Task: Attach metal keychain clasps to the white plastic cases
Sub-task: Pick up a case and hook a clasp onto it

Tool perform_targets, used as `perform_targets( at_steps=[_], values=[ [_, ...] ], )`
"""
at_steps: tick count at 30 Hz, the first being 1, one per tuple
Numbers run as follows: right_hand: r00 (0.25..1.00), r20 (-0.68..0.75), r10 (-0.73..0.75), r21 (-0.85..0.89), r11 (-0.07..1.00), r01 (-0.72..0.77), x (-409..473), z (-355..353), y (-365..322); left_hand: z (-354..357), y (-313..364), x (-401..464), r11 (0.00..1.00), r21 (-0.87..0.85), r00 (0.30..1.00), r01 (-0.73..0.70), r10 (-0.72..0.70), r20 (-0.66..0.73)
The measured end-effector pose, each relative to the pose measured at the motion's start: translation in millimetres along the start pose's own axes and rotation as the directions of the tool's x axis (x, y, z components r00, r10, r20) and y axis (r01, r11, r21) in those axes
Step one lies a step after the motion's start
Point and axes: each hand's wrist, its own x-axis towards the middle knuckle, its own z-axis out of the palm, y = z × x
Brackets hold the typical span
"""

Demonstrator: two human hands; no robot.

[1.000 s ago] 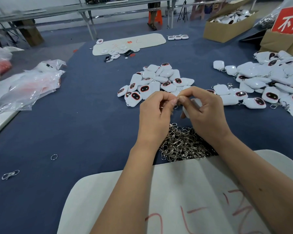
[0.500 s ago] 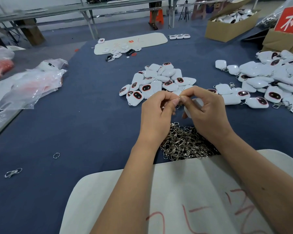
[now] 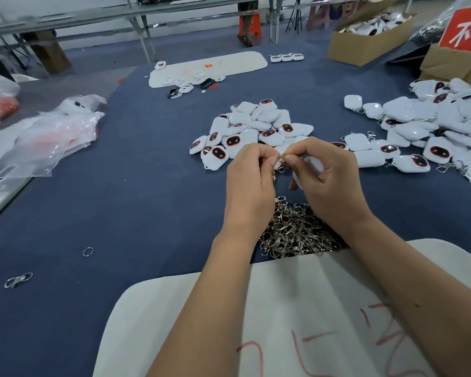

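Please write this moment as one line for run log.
left hand: pinches clasp | right hand: holds white case, pinches clasp | step: attaching

Dark blue cloth-covered work surface [image 3: 120,202] spreading out on all sides of the hands. Beyond them at the far edge, a long grey metal-legged bench [image 3: 136,14] along a pale wall [image 3: 52,4], with an orange stool [image 3: 249,24] just behind it and blue-grey floor [image 3: 201,54] beneath. Up and to the right of the hands, open brown cardboard boxes [image 3: 365,47] and a red sign with white characters [image 3: 465,31]; even, diffuse lighting.
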Motion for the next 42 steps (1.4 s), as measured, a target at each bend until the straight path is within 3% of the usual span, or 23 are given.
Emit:
perform_targets(
  at_steps=[7,14,18,27,31,38,42],
  values=[
    [1.000,-0.016,-0.010,0.005,1.000,0.010,1,0,1,1,3,-2,0.996,0.047,0.998,-0.069,0.069,0.009],
    [0.959,-0.072,0.274,0.266,0.932,-0.246,5,-1,9,1,4,-5,0.991,0.089,0.994,-0.097,0.092,0.060],
    [0.922,-0.096,0.375,0.360,0.877,-0.320,7,-1,17,1,5,-6,0.988,0.111,0.989,-0.104,0.091,0.116],
    [0.909,0.045,0.415,0.476,0.791,-0.385,8,-1,16,0,6,-5,0.992,0.082,0.990,-0.096,0.086,0.113],
    [0.930,0.029,0.367,0.415,0.842,-0.346,9,-3,14,1,6,-5,0.991,0.085,0.989,-0.100,0.090,0.114],
    [0.914,0.066,0.400,0.468,0.797,-0.382,6,-5,10,1,7,-6,0.985,0.105,0.986,-0.134,0.122,0.113],
    [0.924,0.107,0.367,0.403,0.834,-0.378,6,-5,8,1,7,-5,0.990,0.074,0.991,-0.117,0.111,0.074]
  ],
)
